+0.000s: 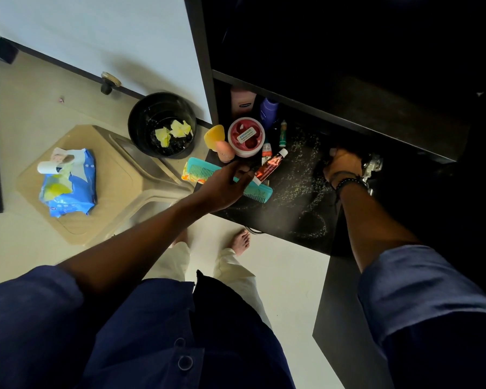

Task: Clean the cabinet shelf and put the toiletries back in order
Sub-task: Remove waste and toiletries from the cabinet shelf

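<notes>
Bin [137,141] with crumpled yellow wipes [177,129] inside, near the speckled shelf [295,181]

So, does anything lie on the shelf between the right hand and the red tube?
Nothing solid that I can see: only scattered pale specks lie on the bare shelf between the right hand and the red tube.

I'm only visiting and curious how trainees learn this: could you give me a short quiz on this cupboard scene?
1. True or false: the black bin holds crumpled yellow wipes.
2. The teal comb lies: A on the dark shelf; B in the bin; C on the floor.
3. What litters the shelf near the right hand?
Key: 1 true; 2 A; 3 pale specks.
</notes>
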Available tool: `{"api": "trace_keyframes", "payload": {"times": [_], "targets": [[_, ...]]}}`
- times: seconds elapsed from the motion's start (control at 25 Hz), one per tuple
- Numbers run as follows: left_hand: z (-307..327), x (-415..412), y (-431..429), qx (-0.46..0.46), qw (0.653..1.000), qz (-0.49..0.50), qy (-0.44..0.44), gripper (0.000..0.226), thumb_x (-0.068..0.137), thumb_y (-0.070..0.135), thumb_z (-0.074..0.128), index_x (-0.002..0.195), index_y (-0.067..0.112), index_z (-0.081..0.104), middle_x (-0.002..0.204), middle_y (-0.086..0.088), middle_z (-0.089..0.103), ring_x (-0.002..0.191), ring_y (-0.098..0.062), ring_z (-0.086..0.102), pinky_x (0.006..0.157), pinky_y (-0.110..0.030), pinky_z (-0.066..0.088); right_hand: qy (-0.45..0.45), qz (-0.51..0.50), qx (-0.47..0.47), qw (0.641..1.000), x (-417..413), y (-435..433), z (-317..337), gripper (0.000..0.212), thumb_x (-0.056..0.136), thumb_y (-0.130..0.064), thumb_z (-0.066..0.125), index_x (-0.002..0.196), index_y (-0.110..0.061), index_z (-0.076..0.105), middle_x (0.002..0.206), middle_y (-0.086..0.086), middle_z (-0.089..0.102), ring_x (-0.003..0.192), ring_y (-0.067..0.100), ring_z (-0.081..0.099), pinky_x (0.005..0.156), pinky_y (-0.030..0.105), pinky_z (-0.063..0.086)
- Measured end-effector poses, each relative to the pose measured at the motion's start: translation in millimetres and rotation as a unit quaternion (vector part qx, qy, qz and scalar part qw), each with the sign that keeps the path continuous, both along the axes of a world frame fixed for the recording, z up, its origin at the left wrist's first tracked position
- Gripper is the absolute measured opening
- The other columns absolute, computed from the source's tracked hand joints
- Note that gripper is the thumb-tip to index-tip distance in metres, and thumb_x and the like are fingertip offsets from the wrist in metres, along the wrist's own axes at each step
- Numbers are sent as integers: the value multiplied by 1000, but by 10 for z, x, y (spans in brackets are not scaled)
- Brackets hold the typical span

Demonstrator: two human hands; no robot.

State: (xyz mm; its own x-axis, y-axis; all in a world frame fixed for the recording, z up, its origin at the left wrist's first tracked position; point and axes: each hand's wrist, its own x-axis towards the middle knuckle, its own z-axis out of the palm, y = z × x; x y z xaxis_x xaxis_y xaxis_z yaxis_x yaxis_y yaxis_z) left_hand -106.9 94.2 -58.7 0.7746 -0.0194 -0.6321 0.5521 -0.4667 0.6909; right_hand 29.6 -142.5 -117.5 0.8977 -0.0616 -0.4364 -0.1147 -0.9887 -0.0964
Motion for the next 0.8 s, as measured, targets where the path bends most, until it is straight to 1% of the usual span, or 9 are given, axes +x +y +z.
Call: {"api": "trace_keyframes", "payload": {"times": [0.12,0.2,0.32,0.4,0.48,0.56,0.64,0.72,0.8], "targets": [[12,3,6,1,1000,7,0,31,99,33,41,122,15,50,136,-6,54,123,-31,54,101,-45,47,-31,12,10,999,-10,-16,-48,29,89,-3,52,118,-5,59,120,20,61,116,36,55,96,39,46],[14,5,3,1,1000,7,-2,31,99,34,41,122,15,50,136,-5,54,123,-31,54,101,-46,47,-53,5,48,997,-26,27,-66,22,89,-4,53,108,-7,63,111,18,65,109,34,59,91,37,48],[21,15,-17,0,1000,8,-1,31,99,32,42,123,15,49,138,-5,52,124,-31,53,102,-46,45,-102,-9,133,986,-59,241,-16,20,93,-22,54,103,-8,64,99,17,69,97,33,65,85,38,53],[20,20,-32,-3,1000,9,1,29,99,32,42,121,15,50,138,-5,52,125,-31,53,103,-46,45,-148,-42,233,960,-113,450,76,23,93,-26,54,103,-9,64,95,15,72,91,30,68,81,39,56],[18,8,-44,2,1000,7,-2,26,99,31,42,118,15,50,136,-6,54,124,-31,53,101,-43,45,-172,-76,341,921,-213,652,153,21,92,-20,56,109,-10,63,99,9,73,91,21,69,79,34,58],[14,-13,-53,5,1000,5,-8,27,99,32,41,119,16,49,135,-7,55,122,-30,55,96,-39,48,-179,-95,380,903,-333,809,153,22,90,-19,58,109,-10,63,103,10,71,92,17,68,78,29,58],[15,-32,-52,4,1000,6,-9,30,100,33,41,124,16,48,135,-9,55,121,-30,56,90,-35,51,-180,-107,394,895,-459,929,62,15,86,-16,63,99,-9,65,99,12,68,90,21,68,76,36,60],[-2,-49,-38,7,1000,4,-11,34,99,34,41,128,16,46,135,-9,55,120,-31,56,89,-36,53,-163,-112,398,896,-543,995,-48,11,80,-13,67,88,-7,64,91,15,68,83,26,68,71,44,59],[-17,-67,-15,17,1000,-2,-12,36,99,35,41,130,17,46,135,-9,55,118,-30,58,83,-33,55,-127,-104,397,903,-603,1006,-93,16,77,-18,71,85,-8,63,88,15,68,81,28,67,71,47,58]]}}
